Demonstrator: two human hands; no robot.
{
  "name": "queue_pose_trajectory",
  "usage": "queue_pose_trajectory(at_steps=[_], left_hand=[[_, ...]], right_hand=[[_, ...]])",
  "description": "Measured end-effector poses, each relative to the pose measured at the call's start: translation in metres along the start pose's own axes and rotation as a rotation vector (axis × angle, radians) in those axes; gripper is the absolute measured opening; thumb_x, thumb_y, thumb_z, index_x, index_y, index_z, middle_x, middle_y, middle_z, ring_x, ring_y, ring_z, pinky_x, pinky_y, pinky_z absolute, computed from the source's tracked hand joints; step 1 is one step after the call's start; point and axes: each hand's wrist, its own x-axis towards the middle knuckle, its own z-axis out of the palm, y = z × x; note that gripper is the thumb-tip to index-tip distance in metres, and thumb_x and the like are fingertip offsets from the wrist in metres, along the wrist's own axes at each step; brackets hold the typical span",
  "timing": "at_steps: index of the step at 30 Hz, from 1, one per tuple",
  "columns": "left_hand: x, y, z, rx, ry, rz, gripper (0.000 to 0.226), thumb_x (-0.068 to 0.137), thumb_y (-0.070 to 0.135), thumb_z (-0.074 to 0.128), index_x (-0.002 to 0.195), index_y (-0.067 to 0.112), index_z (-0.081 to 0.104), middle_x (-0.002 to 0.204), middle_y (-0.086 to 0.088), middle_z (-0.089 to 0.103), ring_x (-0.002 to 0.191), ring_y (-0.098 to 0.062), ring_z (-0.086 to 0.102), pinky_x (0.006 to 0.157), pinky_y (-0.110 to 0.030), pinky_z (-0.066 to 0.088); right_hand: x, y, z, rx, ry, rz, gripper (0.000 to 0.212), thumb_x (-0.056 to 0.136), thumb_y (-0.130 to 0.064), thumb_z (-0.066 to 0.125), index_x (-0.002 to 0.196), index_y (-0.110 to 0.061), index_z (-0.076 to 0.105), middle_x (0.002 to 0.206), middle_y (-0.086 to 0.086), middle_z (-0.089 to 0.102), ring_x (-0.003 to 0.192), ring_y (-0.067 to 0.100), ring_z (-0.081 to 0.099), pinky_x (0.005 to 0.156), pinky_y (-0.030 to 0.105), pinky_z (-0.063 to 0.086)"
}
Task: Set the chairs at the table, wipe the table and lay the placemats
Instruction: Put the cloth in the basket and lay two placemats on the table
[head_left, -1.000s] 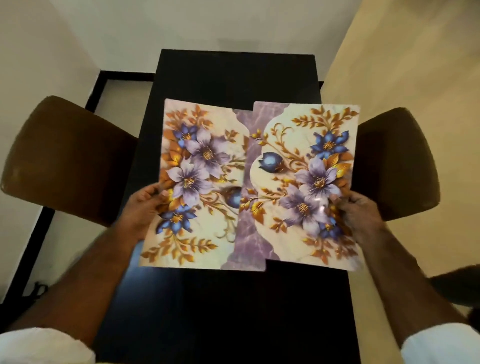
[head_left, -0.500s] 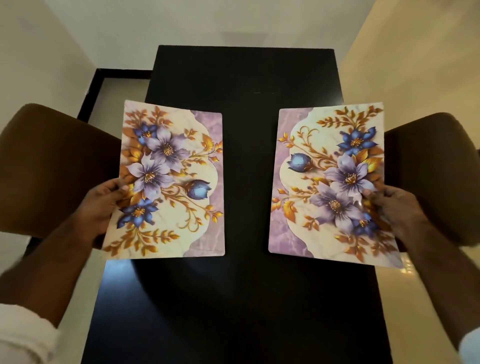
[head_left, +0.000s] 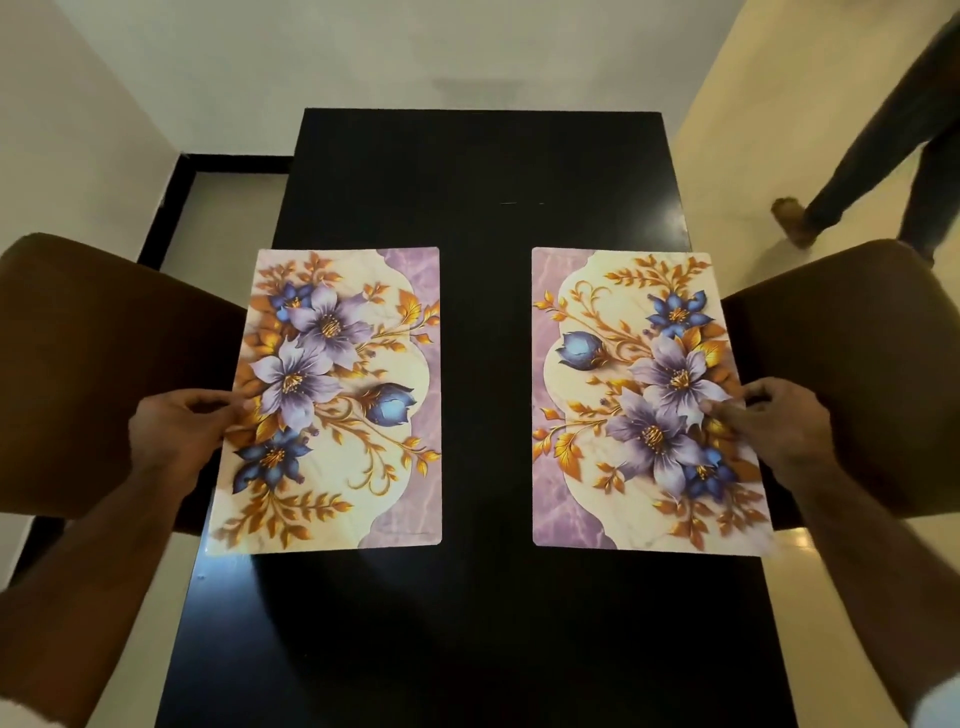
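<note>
Left hand (head_left: 176, 431): fingers (head_left: 223, 402) pinching left placemat (head_left: 337, 405), at surface's (head_left: 483, 208) left edge.
Right hand (head_left: 779, 426): fingers pinching right placemat (head_left: 644, 405), right edge.

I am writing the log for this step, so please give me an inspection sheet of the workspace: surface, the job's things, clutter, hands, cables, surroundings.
Surface: black table, glossy, with light reflections.
Job's things: left placemat and right placemat side by side, apart, a strip of table between them; left chair and right chair at the table's sides.
Clutter: nothing seen.
Hands: left hand pinches the left placemat's outer edge; right hand holds the right placemat's outer edge.
Cables: nothing seen.
Surroundings: pale floor; another person's legs at upper right.
</note>
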Motion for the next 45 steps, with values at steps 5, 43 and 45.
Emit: queue_pose_trajectory(at_steps=[5, 43, 45], left_hand=[[-0.009, 0.005, 0.005, 0.091, 0.061, 0.080, 0.025, 0.087, 0.032, 0.092, 0.107, 0.019, 0.085, 0.100, -0.002, 0.081, 0.090, -0.027, 0.079, 0.086, -0.060, 0.066], [-0.178, 0.150, 0.253, 0.381, -0.305, 0.574, 0.044, 0.101, 0.035, 0.077, 0.139, 0.013, 0.074, 0.124, -0.002, 0.067, 0.097, -0.011, 0.063, 0.094, -0.029, 0.055], [-0.179, 0.148, 0.254, 0.363, -0.293, 0.564, 0.045, 0.100, 0.034, 0.079, 0.139, 0.013, 0.074, 0.124, -0.002, 0.068, 0.096, -0.010, 0.062, 0.092, -0.027, 0.052]], right_hand=[[0.002, -0.002, -0.001, -0.068, 0.032, 0.025, 0.037, 0.080, -0.051, 0.094, 0.092, -0.027, 0.069, 0.091, 0.000, 0.075, 0.082, 0.024, 0.076, 0.078, 0.055, 0.068], [0.007, 0.014, 0.008, 0.400, 0.011, 0.065, 0.028, 0.086, -0.026, 0.094, 0.112, -0.019, 0.086, 0.090, -0.011, 0.080, 0.082, 0.010, 0.080, 0.081, 0.038, 0.069], [0.007, 0.016, 0.008, 0.407, 0.018, 0.059, 0.027, 0.085, -0.028, 0.095, 0.110, -0.020, 0.086, 0.091, -0.012, 0.080, 0.084, 0.009, 0.079, 0.081, 0.038, 0.069]])
